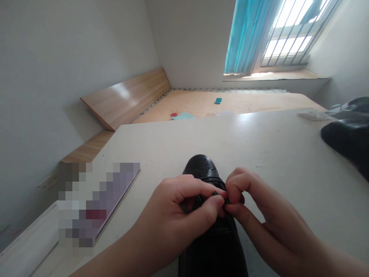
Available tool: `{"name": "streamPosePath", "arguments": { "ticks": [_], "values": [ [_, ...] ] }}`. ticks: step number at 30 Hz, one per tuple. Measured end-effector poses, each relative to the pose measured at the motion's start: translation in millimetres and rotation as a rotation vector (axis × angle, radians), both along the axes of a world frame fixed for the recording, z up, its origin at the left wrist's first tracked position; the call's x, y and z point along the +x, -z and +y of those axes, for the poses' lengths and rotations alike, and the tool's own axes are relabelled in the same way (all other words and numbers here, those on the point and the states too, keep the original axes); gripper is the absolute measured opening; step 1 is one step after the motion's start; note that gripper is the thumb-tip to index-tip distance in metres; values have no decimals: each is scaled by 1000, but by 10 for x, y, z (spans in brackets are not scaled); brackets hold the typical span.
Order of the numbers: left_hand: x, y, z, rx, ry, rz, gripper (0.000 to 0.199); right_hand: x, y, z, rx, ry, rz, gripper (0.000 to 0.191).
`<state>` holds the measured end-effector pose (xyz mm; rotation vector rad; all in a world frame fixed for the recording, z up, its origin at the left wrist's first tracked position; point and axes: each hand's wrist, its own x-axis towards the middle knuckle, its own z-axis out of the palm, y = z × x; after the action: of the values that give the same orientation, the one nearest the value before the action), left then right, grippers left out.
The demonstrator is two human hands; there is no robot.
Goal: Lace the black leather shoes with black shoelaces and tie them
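Observation:
A black leather shoe [201, 166] stands on the pale table, its toe pointing away from me. Over its upper, both hands meet at the black shoelace [215, 179]. My left hand [187, 204] pinches the lace between thumb and forefinger. From the other side, my right hand [245, 196] has its thumb and fingertips closed on the lace too, touching the left fingertips. Parts of the lace and the shoe's opening are hidden behind my fingers.
A second black shoe [348, 134] lies at the table's right edge, near a clear plastic packet [314, 115]. On the left is a flat purple item [115, 204], partly blurred out. Beyond the white table [161, 142] is a bed [248, 100] with a wooden headboard [129, 96].

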<state>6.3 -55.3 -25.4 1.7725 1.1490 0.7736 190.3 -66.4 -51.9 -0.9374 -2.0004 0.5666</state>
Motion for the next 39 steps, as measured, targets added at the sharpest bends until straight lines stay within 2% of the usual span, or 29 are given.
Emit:
{"name": "streamPosePath", "arguments": {
  "ticks": [9, 17, 27, 39],
  "values": [
    [-3, 13, 0, 0, -17, 7, 21, 3, 16, 1, -41, -16, 34, 19],
    [9, 23, 2, 31, -93, -57, 14, 47, -34, 31, 21, -36, -3, 18],
    [17, 16, -1, 9, -108, -93, 11, 54, -53, 36, 44, -27, 2, 17],
    [-20, 22, 1, -168, -66, -57, 20, 40, -84, 18, -4, -32, 45, 16]
  ]
}}
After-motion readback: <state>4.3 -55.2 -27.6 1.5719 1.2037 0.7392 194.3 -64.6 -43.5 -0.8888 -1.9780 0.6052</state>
